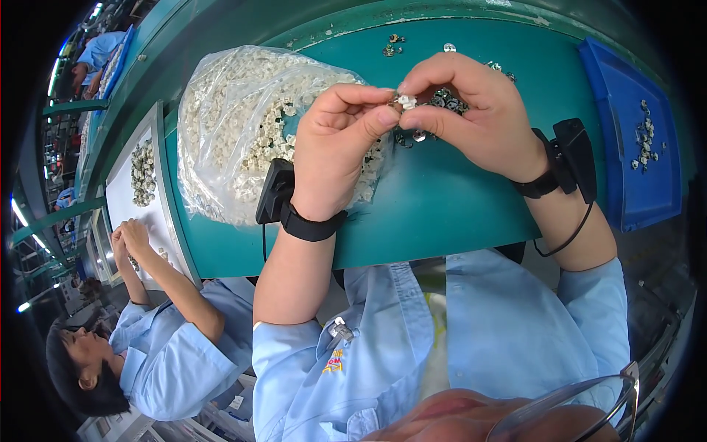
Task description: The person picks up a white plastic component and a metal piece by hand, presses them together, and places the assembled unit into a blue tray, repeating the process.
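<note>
Over the green table, my left hand [339, 136] and my right hand [479, 110] meet fingertip to fingertip. Between them is a small white plastic part [407, 102], pinched by the thumb and index finger of my right hand. My left thumb and index finger are pressed together at its left side, on a tiny piece mostly hidden by the fingertips. Behind my right fingers lies a pile of small dark, shiny metal parts [448, 101]. A large clear plastic bag [221, 140] full of small off-white parts lies beside my left hand.
At the right, a blue tray [666, 188] holds several small parts. More loose metal parts [393, 46] lie near the table's far edge. On the left, a co-worker's hands [132, 239] work above a white surface with a heap of parts [143, 173].
</note>
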{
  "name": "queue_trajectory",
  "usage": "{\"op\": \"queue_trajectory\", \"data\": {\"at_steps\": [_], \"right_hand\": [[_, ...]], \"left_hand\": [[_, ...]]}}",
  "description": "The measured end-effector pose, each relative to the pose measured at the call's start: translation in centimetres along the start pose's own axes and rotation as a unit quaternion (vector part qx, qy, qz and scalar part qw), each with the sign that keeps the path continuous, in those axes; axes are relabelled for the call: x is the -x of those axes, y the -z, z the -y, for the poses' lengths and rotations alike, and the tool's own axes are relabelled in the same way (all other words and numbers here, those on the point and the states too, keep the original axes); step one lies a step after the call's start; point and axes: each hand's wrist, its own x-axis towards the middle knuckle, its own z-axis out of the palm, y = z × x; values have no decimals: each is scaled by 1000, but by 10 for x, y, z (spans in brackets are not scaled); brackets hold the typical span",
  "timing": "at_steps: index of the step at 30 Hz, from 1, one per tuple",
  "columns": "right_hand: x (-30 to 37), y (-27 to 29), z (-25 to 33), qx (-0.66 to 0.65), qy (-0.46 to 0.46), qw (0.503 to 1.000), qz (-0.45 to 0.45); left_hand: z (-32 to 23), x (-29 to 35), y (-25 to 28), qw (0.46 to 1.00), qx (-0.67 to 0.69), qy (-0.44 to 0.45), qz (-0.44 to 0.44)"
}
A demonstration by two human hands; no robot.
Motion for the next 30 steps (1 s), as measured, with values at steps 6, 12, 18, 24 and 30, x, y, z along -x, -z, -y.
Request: {"op": "queue_trajectory", "data": {"at_steps": [6,12,18,24,30], "right_hand": [[0,2,-8,19,69,997,21],[1,2,-6,67,87,994,6],[-3,4,-6,81,142,986,17],[-1,-2,1,126,111,986,-1],[2,-5,-2,40,48,998,-21]], "left_hand": [[4,1,3,1000,0,-9,8],[6,0,2,1000,1,-22,0],[6,0,4,998,-18,-48,24],[6,1,3,998,-9,-66,-3],[4,4,-2,991,-80,-105,-34]]}}
